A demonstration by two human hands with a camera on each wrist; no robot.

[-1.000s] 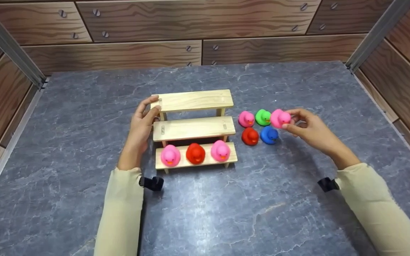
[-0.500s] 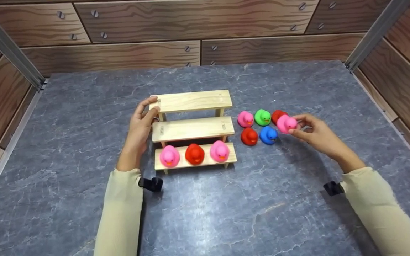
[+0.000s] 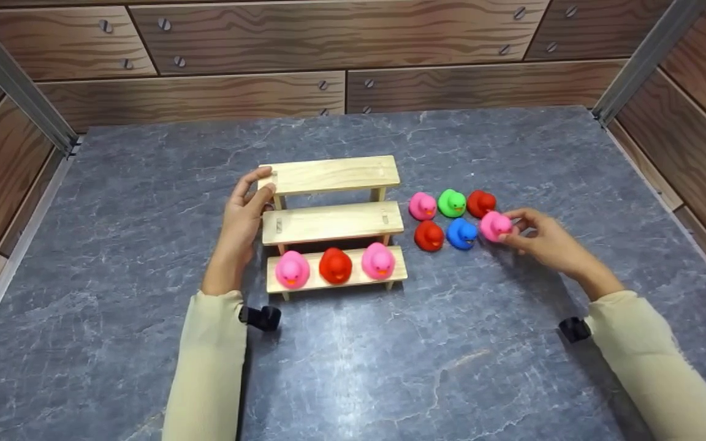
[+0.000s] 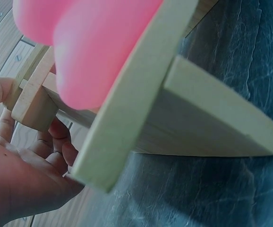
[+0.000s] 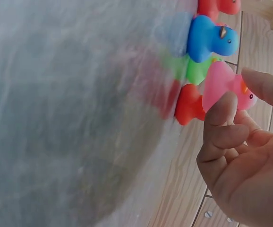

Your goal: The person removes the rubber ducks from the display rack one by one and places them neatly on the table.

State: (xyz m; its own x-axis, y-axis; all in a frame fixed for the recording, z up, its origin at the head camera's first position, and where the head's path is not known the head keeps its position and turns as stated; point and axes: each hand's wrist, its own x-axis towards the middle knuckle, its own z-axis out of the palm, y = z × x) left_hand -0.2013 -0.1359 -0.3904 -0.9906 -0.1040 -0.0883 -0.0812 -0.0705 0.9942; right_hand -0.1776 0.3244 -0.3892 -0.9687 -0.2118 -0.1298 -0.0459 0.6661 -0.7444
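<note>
In the head view my left hand grips the left end of the top step of a three-step wooden display stand. The left wrist view shows its fingers curled about the wood. On the stand's lowest step sit a pink rubber duck, a red rubber duck and another pink rubber duck. My right hand pinches a pink rubber duck between thumb and fingers. This duck looks slightly raised off the table in the right wrist view, beside the blue rubber duck.
Right of the stand, more rubber ducks stand on the grey marbled table: pink, green, red and another red. Wood-patterned walls enclose the table at the back and sides.
My right hand has carried the pink duck right and toward the near side, uncovering the red duck behind it. The left hand keeps its grip on the stand.
</note>
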